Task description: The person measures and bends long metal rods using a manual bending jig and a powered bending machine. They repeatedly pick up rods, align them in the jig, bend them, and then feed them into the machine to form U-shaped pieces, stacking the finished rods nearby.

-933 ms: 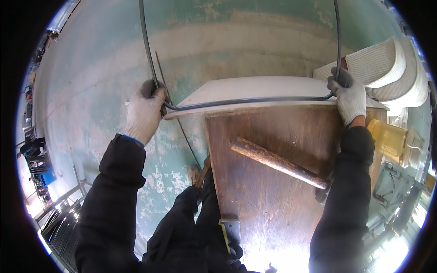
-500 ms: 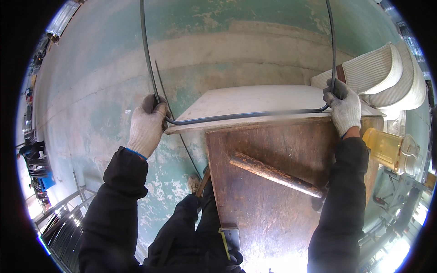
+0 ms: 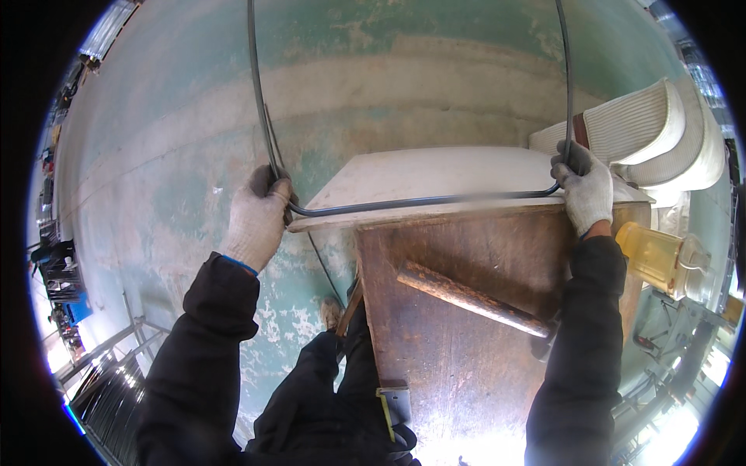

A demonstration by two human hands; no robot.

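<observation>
A dark metal rod bent into a U is held up in front of me, its two long sides running out of the top of the view. My left hand, in a white knitted glove with grey fingers, is closed round the left side just above the bend. On the opposite side my right hand, gloved alike, grips the rod just above the right bend. The crosspiece passes over the near edge of a pale flat board on a brown wooden bench top.
A hammer with a worn wooden handle lies on the bench, its head partly behind my right sleeve. White ribbed rolls and a yellowish clear jug stand at right. Another thin rod leans left of the bench. Dark rods fill a rack lower left.
My left hand has shifted slightly right and down with its side of the bent rod. The right hand has barely moved and keeps its grip.
</observation>
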